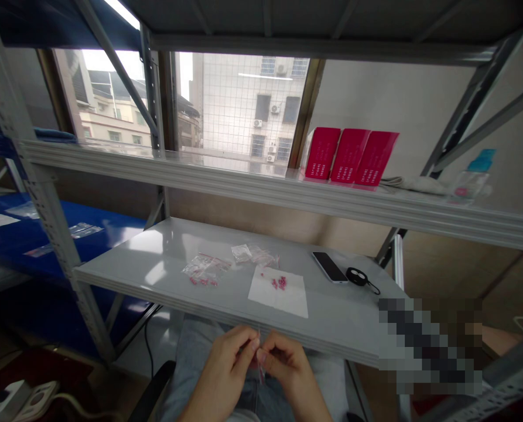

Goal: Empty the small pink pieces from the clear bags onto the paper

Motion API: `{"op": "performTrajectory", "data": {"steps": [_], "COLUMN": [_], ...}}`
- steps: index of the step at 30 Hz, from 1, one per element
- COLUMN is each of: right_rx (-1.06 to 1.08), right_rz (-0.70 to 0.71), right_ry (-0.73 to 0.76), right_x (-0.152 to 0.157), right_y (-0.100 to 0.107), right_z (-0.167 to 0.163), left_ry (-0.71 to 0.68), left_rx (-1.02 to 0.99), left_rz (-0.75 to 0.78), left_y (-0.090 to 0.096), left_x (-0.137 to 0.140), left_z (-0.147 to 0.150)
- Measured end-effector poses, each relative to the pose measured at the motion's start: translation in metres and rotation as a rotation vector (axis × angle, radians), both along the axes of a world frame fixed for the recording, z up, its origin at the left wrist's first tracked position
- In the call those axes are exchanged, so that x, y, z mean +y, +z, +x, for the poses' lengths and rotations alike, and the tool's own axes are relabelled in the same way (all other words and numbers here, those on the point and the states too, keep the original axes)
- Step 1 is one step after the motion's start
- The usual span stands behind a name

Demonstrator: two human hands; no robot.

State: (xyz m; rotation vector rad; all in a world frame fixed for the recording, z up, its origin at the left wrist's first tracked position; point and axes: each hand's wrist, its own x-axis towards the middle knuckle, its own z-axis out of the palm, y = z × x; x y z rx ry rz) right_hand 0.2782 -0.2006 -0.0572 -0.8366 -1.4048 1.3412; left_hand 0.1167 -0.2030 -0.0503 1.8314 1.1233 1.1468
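Observation:
My left hand (235, 354) and my right hand (284, 358) meet in front of the shelf's near edge, above my lap. Both are closed, thumbs against fingers, pinching the top of a small transparent plastic bag (261, 374) seen nearly edge-on. What the bag contains is too small to tell. Beyond them on the grey shelf (156, 281) lies a white paper sheet (265, 299) with several small pink-red pieces (280, 283) on it. Left of the sheet are small plastic bags (206, 266) with pink-red pieces in them. More transparent bags (261, 257) lie behind the sheet.
A phone (330, 267) and a round black object with a loop (356, 276) lie to the right. The upper shelf (226, 173) carries three red boxes (350, 157), a cloth (414, 184) and a blue-topped bottle (472, 179). A metal post (53, 217) stands left. The lower right is pixelated.

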Motion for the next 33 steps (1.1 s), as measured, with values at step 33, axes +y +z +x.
{"op": "performTrajectory", "data": {"steps": [33], "right_rx": [-0.397], "right_rz": [0.175], "right_ry": [-0.168], "right_x": [-0.005], "right_y": [0.002], "right_z": [0.007], "left_ry": [0.029], "left_rx": [0.141], "left_rz": [0.033], "left_y": [-0.005], "left_x": [-0.005], "left_z": [0.007]}}
